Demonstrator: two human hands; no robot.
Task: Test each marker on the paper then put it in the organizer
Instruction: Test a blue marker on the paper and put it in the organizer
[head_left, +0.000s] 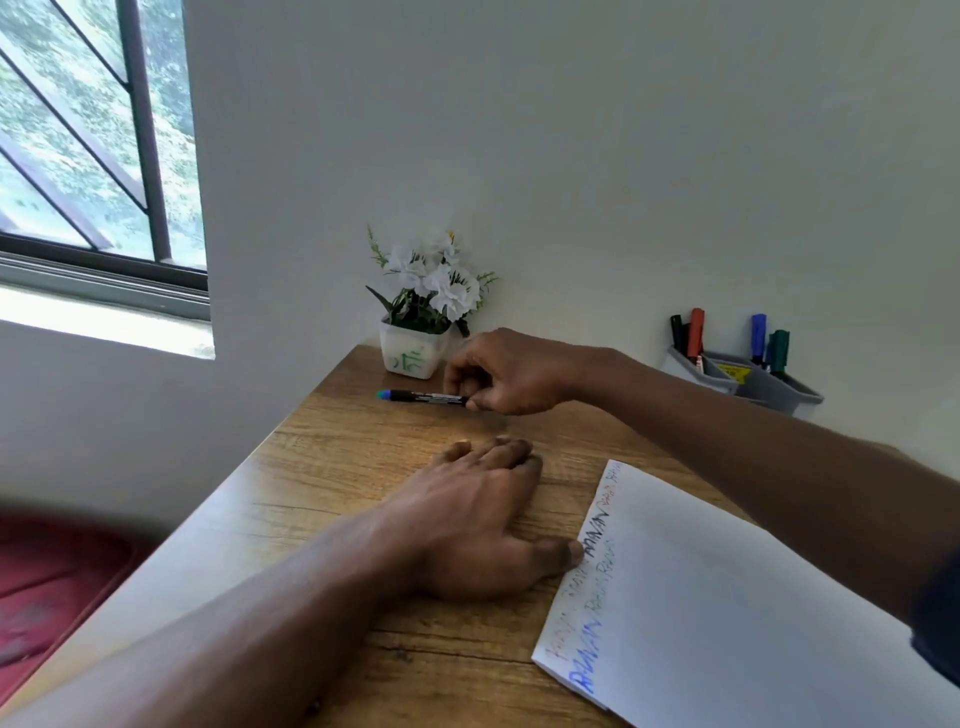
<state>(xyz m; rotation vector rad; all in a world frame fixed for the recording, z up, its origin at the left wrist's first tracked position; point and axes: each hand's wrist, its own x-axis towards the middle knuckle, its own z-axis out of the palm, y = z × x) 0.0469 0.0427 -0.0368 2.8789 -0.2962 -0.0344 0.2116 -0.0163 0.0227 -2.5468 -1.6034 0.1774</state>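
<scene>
The table (322, 467) carries the paper (727, 597) at right, with scribbles along its left edge. The organizer (769, 387) by the wall holds four markers. The left hand (467, 519) lies flat, fingers straight, its thumb touching the paper. The right hand (509, 371) pinches a marker (421, 397) lying near the flowerpot (413, 356).

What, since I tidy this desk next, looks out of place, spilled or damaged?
Nothing looks spilled or damaged. Only one marker is apart from the organizer holding the other markers: it is near the flower pot, its end pinched by the right hand, so it seems in use, not misplaced.
</scene>
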